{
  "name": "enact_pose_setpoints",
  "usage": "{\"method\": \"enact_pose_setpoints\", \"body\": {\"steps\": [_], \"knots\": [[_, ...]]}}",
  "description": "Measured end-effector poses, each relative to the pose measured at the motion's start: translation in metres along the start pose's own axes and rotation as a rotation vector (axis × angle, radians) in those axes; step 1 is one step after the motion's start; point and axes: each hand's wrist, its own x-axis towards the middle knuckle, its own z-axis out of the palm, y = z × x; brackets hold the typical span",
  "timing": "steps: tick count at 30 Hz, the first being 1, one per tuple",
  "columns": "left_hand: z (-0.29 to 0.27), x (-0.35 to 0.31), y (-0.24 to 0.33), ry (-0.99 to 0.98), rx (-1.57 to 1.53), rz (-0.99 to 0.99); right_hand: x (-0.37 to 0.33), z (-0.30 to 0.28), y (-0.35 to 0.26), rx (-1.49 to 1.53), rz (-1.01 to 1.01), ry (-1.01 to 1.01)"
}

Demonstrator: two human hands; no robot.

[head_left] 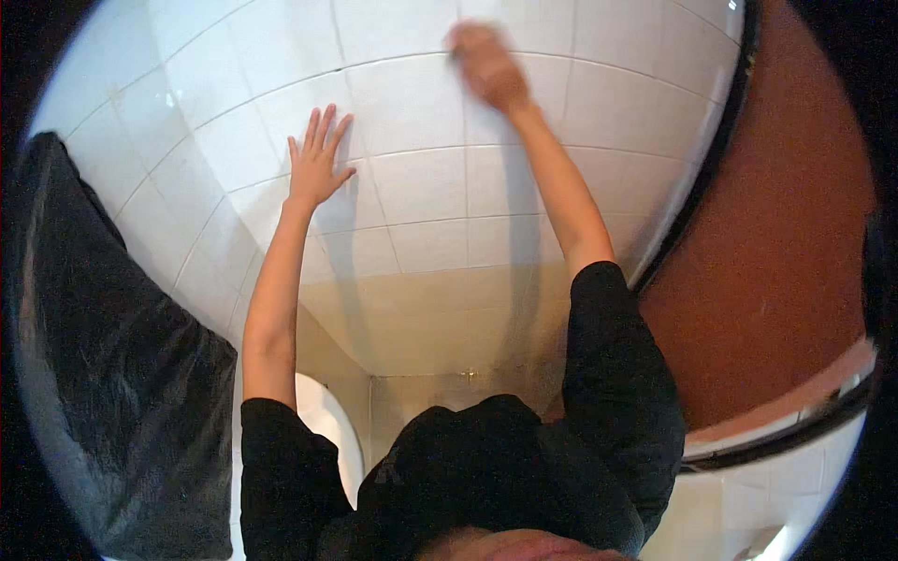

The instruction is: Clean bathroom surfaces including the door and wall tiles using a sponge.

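Observation:
My left hand is open, fingers spread, its palm against the white tiled wall. Higher up and to the right, my right hand is at the same wall, blurred by motion. Its fingers look curled in a closed grip. A small dark patch shows at the left side of that hand, but what it holds is too smeared to name. Both arms are stretched out and raised, with black short sleeves at the upper arms.
A dark cloth hangs at the left. The white rim of a toilet or basin shows behind my left arm. On the right stands a reddish-brown door or panel beside a dark frame edge. Lower tiles are beige.

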Motion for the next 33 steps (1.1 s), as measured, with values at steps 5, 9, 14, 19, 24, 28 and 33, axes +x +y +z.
{"method": "enact_pose_setpoints", "body": {"steps": [5,9,14,19,24,28,33], "knots": [[0.001,-0.004,0.010,-0.051,0.001,0.003,0.073,-0.004,0.042,-0.380,0.677,0.354],[0.026,-0.010,0.017,-0.017,-0.006,-0.087,0.010,0.045,-0.053,-0.144,0.205,0.057],[0.053,-0.022,0.006,-0.099,-0.007,-0.310,-0.163,0.000,-0.107,0.456,-0.571,-0.530],[0.085,-0.062,-0.012,-0.180,-0.065,-0.582,-0.112,-0.034,0.041,-0.114,0.164,-0.091],[0.079,-0.043,0.002,-0.192,-0.116,-0.571,-0.045,-0.040,0.103,-0.262,0.547,0.380],[0.106,-0.059,-0.013,-0.021,-0.164,-0.458,-0.076,-0.007,0.030,-0.055,0.315,0.096],[0.104,-0.066,-0.067,0.049,-0.317,-0.455,-0.111,-0.013,-0.034,0.166,-0.112,-0.351]]}}
